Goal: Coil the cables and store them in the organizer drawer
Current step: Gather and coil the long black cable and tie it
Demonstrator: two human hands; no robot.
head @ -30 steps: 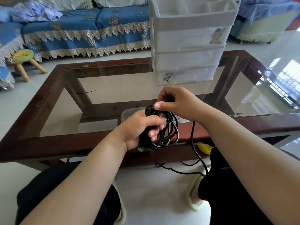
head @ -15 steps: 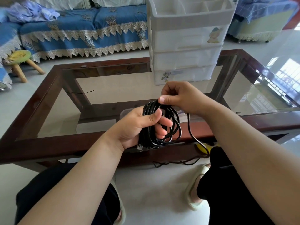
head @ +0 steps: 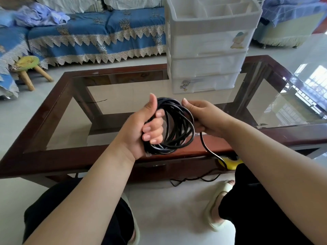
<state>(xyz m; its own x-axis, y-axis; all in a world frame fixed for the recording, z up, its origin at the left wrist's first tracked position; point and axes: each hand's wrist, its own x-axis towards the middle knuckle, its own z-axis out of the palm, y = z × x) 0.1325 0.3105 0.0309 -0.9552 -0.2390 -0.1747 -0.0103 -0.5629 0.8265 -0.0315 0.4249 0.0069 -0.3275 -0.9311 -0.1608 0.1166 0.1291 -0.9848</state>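
Materials and finish, as seen

Cable [head: 178, 124]: black, smooth sheath, slight sheen, rubbery or plastic look. Worktop [head: 53, 121]: dark red-brown wood frame, polished and glossy, with a clear glass pane that reflects window light. Drawer unit [head: 205, 66]: white plastic, semi-translucent, matt. Sofa cover [head: 99, 30]: blue cloth with pale lace trim. Stool [head: 28, 68]: bare light wood legs, yellow-green padded cloth top. Floor [head: 177, 209]: pale tile, smooth, glossy. Slipper [head: 212, 207]: cream, matt, foam-like.
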